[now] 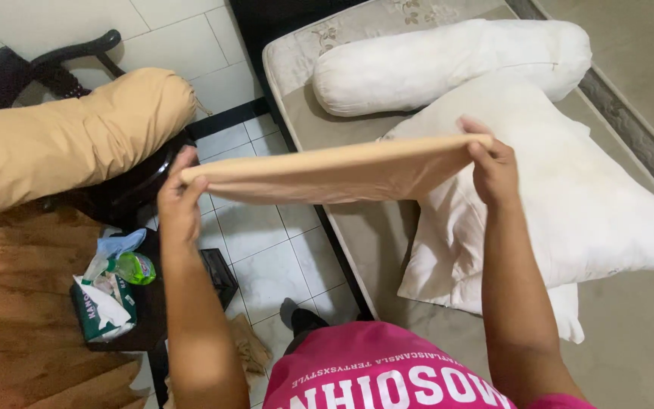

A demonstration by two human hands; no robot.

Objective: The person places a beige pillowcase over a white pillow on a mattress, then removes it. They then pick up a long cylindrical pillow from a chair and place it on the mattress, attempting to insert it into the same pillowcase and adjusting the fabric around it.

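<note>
Where cloth [338,170] spreads, pillow [569,189] half hidden

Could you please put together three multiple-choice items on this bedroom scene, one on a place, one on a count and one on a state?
1. Where does the long white bolster pillow lie?
A. on the bare grey mattress
B. on the white tiled floor
C. on the dark chair

2. How many white pillows without a cover are on the mattress?
A. one
B. two
C. four

3. How is the tan fabric pillowcase held?
A. crumpled in one hand
B. stretched flat between the left hand and the right hand
C. draped over a shoulder

Answers:
1 A: the bolster rests at the mattress's head end.
2 B: the bolster and the flat white rectangular pillow below it.
3 B: each hand pinches one end, and the fabric spans the gap between them in the air.
</note>
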